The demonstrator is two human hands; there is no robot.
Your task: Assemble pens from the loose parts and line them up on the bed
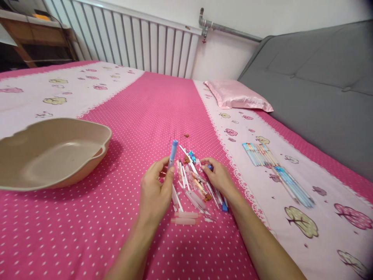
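My left hand [157, 186] is closed around a blue pen-like tube [173, 152], held nearly upright with its darker blue end at the top. Beside it, my right hand [217, 175] reaches over the right edge of a heap of pen parts [189, 182], its fingers curled around a small dark blue piece [210, 167]. White refills, clear pinkish barrels and brown and blue bits make up the heap. Two pale pink tubes [185, 221] lie side by side at its near end. A blue block-like piece [224, 207] rests below my right wrist.
A beige basin [72, 171] stands on the pink dotted bedspread [122, 241] at left. Rows of assembled-looking pens [260, 154] lie at right. A pink pillow [239, 95] is near the grey headboard [314, 74]; a white radiator [131, 39] lines the wall.
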